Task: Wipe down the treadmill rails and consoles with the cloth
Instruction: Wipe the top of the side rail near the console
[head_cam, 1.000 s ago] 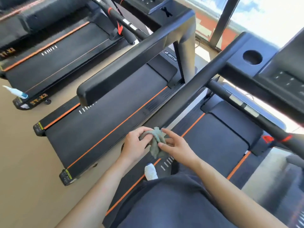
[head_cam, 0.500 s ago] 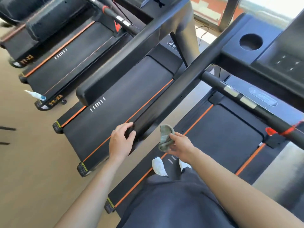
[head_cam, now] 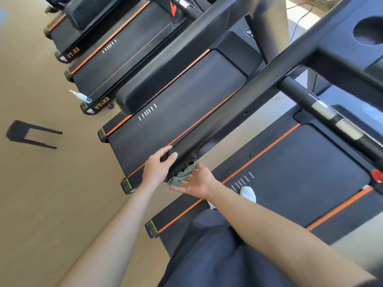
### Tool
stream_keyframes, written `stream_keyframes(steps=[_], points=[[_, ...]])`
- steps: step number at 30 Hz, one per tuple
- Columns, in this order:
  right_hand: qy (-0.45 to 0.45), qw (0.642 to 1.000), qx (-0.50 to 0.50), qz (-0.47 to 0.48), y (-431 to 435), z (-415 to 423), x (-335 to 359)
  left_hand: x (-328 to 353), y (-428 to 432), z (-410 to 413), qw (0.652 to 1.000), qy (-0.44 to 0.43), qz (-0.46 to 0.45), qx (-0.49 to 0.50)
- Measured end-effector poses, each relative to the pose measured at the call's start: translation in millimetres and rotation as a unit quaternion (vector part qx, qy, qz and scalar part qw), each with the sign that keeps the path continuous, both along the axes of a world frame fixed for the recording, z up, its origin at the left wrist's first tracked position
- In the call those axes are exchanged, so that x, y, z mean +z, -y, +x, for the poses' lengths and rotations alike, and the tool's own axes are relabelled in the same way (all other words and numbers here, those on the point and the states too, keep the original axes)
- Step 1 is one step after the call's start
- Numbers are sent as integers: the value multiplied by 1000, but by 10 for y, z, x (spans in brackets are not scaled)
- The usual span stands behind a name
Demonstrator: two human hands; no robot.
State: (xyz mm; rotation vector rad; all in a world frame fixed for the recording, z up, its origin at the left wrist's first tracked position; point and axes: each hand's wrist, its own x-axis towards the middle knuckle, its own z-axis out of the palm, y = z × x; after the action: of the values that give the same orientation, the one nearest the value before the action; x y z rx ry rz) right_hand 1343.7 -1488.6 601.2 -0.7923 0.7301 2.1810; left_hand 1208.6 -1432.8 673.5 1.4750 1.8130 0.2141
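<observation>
wiping underside of rail [head_cam: 238, 112] at its near tip. gripping that tip with left hand [head_cam: 159, 166], fingers curled round the rail's top edge. pressing grey cloth [head_cam: 180, 177] up against the rail's lower face with right hand [head_cam: 196, 183]: fingers flat and straight under the cloth, thumb up beside it, nothing clenched. cloth bunched, touching the rail right at the tip, just beside left hand. long axis of rail running away from both hands, up toward console [head_cam: 339, 44] at its far end. judged next: sliding cloth along that axis, away from the tip. right hand nearer the cloth and under it; left only steadying. rest of rail's length beyond the cloth probably to be wiped yet, cannot tell. spray bottle [head_cam: 81, 96] well apart from rail, by the foot of a farther treadmill [head_cam: 124, 50].
</observation>
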Motion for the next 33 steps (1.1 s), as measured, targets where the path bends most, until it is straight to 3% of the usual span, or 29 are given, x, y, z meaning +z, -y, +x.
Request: stream_keyframes(steps=[7, 22, 28, 33], points=[[71, 996, -53, -3, -171, 492, -154, -96, 129, 77, 998, -3, 26, 55], [240, 957, -142, 77, -561, 1948, -55, -66, -27, 176, 996, -45, 23, 69], [298, 937, -166, 78, -718, 2325, 147, -56, -173, 453, 999, -49, 13, 11], [322, 919, -221, 55, -827, 2622, 195, -70, -188, 502, 997, -74, 23, 20]])
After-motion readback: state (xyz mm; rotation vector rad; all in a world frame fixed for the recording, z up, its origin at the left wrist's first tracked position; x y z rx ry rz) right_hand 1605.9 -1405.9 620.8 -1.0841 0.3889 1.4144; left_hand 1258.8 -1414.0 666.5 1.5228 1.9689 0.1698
